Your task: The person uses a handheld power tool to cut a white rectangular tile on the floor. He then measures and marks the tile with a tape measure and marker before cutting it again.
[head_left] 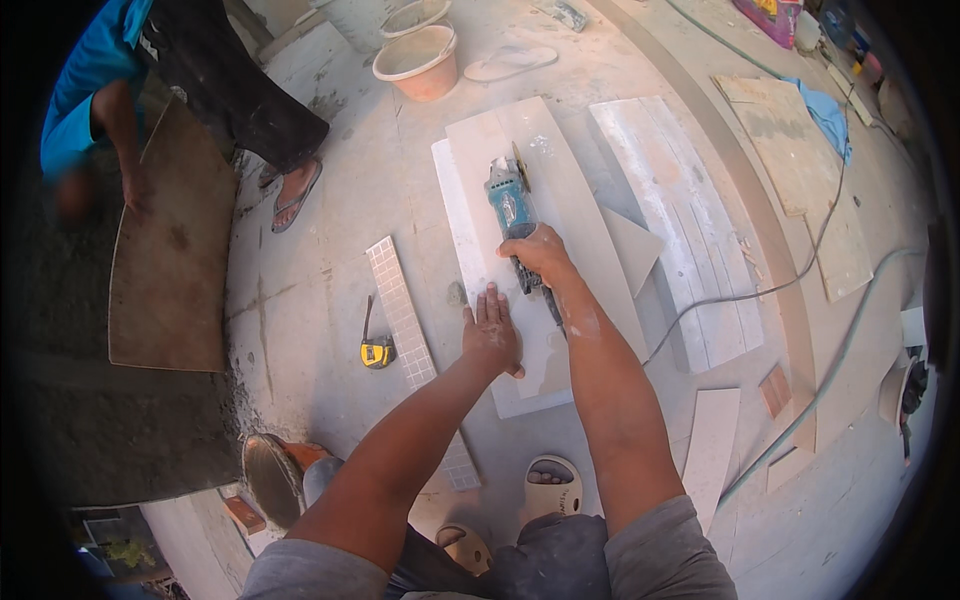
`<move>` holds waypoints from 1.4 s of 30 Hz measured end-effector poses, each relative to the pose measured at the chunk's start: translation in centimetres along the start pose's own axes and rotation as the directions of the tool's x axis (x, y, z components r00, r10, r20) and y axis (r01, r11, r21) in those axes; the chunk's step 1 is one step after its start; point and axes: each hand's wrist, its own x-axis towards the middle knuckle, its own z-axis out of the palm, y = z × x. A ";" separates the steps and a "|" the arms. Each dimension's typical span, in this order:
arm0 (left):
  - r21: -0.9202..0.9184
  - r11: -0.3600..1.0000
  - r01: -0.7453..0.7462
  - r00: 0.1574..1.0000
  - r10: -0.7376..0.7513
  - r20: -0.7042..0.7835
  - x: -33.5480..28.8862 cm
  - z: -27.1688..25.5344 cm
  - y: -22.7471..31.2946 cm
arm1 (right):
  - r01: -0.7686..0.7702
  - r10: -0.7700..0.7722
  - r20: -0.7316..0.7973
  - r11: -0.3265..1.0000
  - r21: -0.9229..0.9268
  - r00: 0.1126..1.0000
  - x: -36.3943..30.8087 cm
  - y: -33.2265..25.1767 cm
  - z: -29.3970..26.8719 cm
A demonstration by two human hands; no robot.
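Note:
My right hand [540, 252] is wrapped round the body of a teal angle grinder [511, 207]. The grinder's thin disc points away from me, over a large pale tile [592, 290]. My left hand [491, 332] lies palm down near the tile's left edge, fingers stretched out and holding nothing. Whether the disc is spinning or touching the tile, I cannot tell. Under the tile a white slab [448, 185] shows along the left side. A yellow tape measure [377, 351] and a long strip with a grid pattern [403, 312] lie left of my left hand.
Another person [225, 80] at the far left holds a brown board [175, 250]. Grooved white slabs [680, 220] lie to the right, crossed by a dark cord [735, 297]. Buckets [420, 65] stand at the back; another bucket [272, 480] is by my left leg.

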 end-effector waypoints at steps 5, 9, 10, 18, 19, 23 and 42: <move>0.005 1.000 -0.006 1.000 0.006 -0.006 -0.2 -0.1 0.0 | -0.011 0.011 0.007 1.000 0.020 1.000 -0.7 0.0 -0.3; 0.015 1.000 -0.011 1.000 0.011 0.001 -0.1 -0.1 -0.1 | -0.006 0.006 0.013 1.000 0.011 1.000 -1.2 -0.3 -0.3; 0.008 1.000 -0.017 1.000 0.016 0.007 -0.1 0.0 -0.2 | 0.002 -0.002 0.009 1.000 0.017 1.000 -1.4 -0.3 -0.4; 0.005 1.000 -0.031 0.997 0.031 -0.066 0.5 1.2 -0.7 | -0.047 0.048 0.043 0.999 -0.024 0.998 -1.4 0.2 -0.6; -0.003 0.999 -0.036 0.998 0.036 -0.046 0.4 1.1 -0.7 | -0.046 0.047 0.042 0.999 -0.028 0.998 -1.4 0.3 -0.6; 0.015 1.000 -0.011 0.999 0.011 -0.037 -0.1 0.5 -0.2 | -0.030 0.031 0.046 0.999 -0.033 0.998 -1.7 0.7 -0.6; -0.084 0.990 -0.116 0.985 0.104 -0.135 -1.6 2.9 -0.8 | -0.021 0.023 0.028 0.998 -0.062 0.999 -3.5 1.1 -0.9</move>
